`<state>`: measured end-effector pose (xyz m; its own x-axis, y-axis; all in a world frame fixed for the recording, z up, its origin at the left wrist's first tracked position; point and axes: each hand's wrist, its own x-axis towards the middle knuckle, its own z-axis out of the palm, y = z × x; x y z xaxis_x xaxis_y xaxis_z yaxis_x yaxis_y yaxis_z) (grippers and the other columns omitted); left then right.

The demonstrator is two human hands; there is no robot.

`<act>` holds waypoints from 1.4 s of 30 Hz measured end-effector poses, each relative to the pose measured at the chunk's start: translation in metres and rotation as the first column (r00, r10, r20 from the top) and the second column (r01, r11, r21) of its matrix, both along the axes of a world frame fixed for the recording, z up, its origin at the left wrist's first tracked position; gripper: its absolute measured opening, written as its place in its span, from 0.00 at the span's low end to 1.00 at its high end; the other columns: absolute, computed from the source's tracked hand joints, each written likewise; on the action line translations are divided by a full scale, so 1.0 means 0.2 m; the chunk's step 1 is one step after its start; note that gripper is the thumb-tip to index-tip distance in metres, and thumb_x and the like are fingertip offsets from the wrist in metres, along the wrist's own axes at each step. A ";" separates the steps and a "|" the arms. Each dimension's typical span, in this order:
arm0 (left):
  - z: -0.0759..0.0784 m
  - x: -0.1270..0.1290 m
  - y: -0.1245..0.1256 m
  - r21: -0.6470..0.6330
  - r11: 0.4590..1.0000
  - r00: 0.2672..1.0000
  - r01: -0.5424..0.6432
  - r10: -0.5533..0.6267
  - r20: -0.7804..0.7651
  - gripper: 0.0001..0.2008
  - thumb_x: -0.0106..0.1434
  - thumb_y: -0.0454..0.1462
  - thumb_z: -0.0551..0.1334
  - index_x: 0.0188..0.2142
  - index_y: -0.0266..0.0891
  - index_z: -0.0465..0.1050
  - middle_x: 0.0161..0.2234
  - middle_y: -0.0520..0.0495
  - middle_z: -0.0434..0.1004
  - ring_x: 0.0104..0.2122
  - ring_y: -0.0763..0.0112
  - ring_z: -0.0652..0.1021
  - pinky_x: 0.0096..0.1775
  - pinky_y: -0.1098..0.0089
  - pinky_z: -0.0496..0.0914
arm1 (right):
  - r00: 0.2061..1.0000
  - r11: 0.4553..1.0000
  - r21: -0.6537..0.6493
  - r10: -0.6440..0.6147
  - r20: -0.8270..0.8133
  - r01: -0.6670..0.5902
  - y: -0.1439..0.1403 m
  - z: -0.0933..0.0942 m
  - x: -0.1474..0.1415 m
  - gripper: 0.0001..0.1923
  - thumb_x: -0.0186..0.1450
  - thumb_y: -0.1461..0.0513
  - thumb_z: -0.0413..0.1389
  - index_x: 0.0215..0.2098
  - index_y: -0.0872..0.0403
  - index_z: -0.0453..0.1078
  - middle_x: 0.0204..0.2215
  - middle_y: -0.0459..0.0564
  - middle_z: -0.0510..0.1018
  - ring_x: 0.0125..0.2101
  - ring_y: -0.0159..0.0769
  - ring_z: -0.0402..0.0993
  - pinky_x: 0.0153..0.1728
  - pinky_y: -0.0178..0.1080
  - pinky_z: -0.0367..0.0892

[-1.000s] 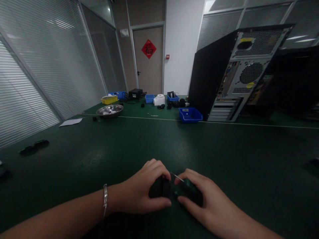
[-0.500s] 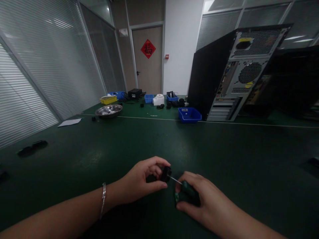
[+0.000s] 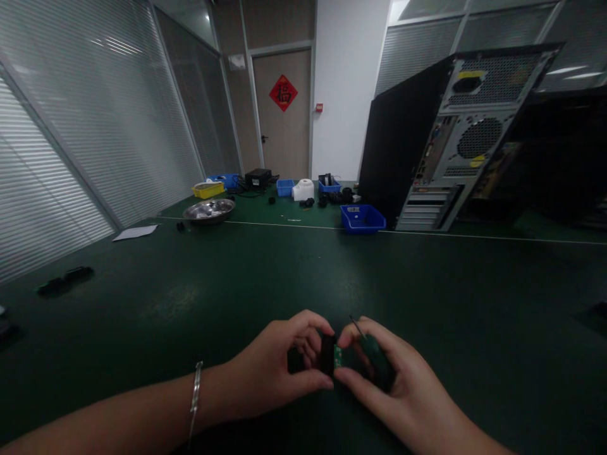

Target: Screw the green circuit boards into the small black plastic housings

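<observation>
Between the thumb and fingers of my left hand (image 3: 279, 354) is a small black plastic part (image 3: 328, 355), held just above the table. My right hand (image 3: 398, 379) is closed around the green handle of a screwdriver (image 3: 377, 357), whose thin shaft points up and away to the left. The same hand pinches a small green circuit board (image 3: 338, 356) between thumb and fingertip. The board lies against the black part's right side; whether it sits inside cannot be seen. A bracelet (image 3: 195, 395) circles my left wrist.
A blue bin (image 3: 363, 219) stands beside a large computer case (image 3: 408, 133) at the right. Farther left are a metal bowl (image 3: 209, 212), a paper sheet (image 3: 135, 233) and black parts (image 3: 66, 281). A white device (image 3: 303, 190) sits at the back.
The screwdriver's tip has left the black part and now points upward. My right hand has brought the green circuit board up against the black part, which has turned more upright.
</observation>
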<state>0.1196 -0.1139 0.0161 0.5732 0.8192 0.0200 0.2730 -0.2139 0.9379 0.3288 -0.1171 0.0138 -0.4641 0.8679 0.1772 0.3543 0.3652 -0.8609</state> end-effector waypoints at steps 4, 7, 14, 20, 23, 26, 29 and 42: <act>0.01 0.01 -0.01 0.001 1.000 1.000 0.010 -0.010 0.003 0.21 0.57 0.35 0.68 0.49 0.37 0.65 0.34 0.50 0.71 0.34 0.71 0.73 0.38 0.69 0.69 | 1.000 1.000 -0.001 0.025 0.010 -0.025 0.00 -0.02 0.00 0.05 0.63 0.64 0.59 0.37 0.50 0.68 0.33 0.43 0.73 0.34 0.35 0.74 0.35 0.34 0.68; 0.01 0.01 -0.01 0.005 1.000 1.000 0.008 -0.008 -0.016 0.21 0.57 0.34 0.68 0.48 0.37 0.66 0.34 0.51 0.71 0.33 0.72 0.72 0.38 0.69 0.69 | 0.998 0.999 0.019 0.033 0.052 -0.034 0.00 -0.02 0.00 0.06 0.63 0.65 0.59 0.37 0.50 0.68 0.33 0.43 0.74 0.35 0.35 0.74 0.36 0.34 0.68; -0.02 0.01 -0.01 -0.002 1.000 0.999 0.017 -0.017 0.027 0.20 0.57 0.33 0.68 0.47 0.39 0.65 0.36 0.50 0.72 0.35 0.72 0.73 0.39 0.69 0.69 | 0.995 0.989 0.146 0.012 0.101 -0.027 0.01 -0.05 0.00 0.07 0.63 0.65 0.58 0.39 0.49 0.69 0.33 0.45 0.75 0.35 0.36 0.75 0.36 0.34 0.69; 0.00 0.02 -0.01 -0.015 1.000 0.999 0.016 -0.016 0.032 0.19 0.57 0.33 0.67 0.46 0.38 0.65 0.35 0.51 0.70 0.34 0.72 0.72 0.38 0.69 0.69 | 0.992 0.968 0.248 0.012 0.129 -0.044 0.00 -0.08 0.01 0.10 0.63 0.65 0.58 0.42 0.46 0.68 0.36 0.45 0.76 0.36 0.37 0.76 0.36 0.34 0.69; 0.00 0.01 0.00 -0.049 0.998 0.998 0.030 -0.027 0.054 0.19 0.57 0.34 0.68 0.45 0.37 0.65 0.37 0.49 0.71 0.36 0.71 0.73 0.40 0.68 0.68 | 0.989 0.961 0.272 0.009 0.148 -0.050 0.00 -0.08 0.01 0.11 0.64 0.66 0.58 0.44 0.47 0.68 0.35 0.45 0.76 0.35 0.37 0.76 0.33 0.34 0.69; -0.02 0.02 0.00 -0.123 0.992 0.990 0.038 -0.021 0.136 0.16 0.60 0.37 0.66 0.44 0.37 0.64 0.37 0.46 0.73 0.36 0.69 0.74 0.39 0.67 0.68 | 0.983 0.940 0.328 0.037 0.177 -0.095 0.00 -0.07 0.02 0.10 0.65 0.66 0.58 0.43 0.48 0.69 0.33 0.46 0.75 0.33 0.36 0.75 0.31 0.35 0.68; -0.05 0.02 0.01 -0.167 0.986 0.978 0.026 0.010 0.208 0.12 0.64 0.39 0.62 0.43 0.36 0.64 0.35 0.46 0.73 0.34 0.70 0.75 0.37 0.67 0.68 | 0.980 0.916 0.375 0.078 0.182 -0.142 0.00 -0.06 0.03 0.09 0.66 0.64 0.58 0.44 0.48 0.69 0.32 0.46 0.75 0.31 0.36 0.74 0.30 0.35 0.67; 0.00 0.03 0.00 -0.095 0.994 0.987 0.057 -0.042 0.157 0.16 0.64 0.35 0.59 0.52 0.38 0.65 0.41 0.43 0.75 0.40 0.67 0.77 0.42 0.66 0.71 | 0.997 0.959 0.281 0.013 0.077 -0.034 0.01 -0.07 0.02 0.16 0.64 0.66 0.57 0.49 0.45 0.68 0.39 0.46 0.79 0.39 0.38 0.77 0.36 0.33 0.72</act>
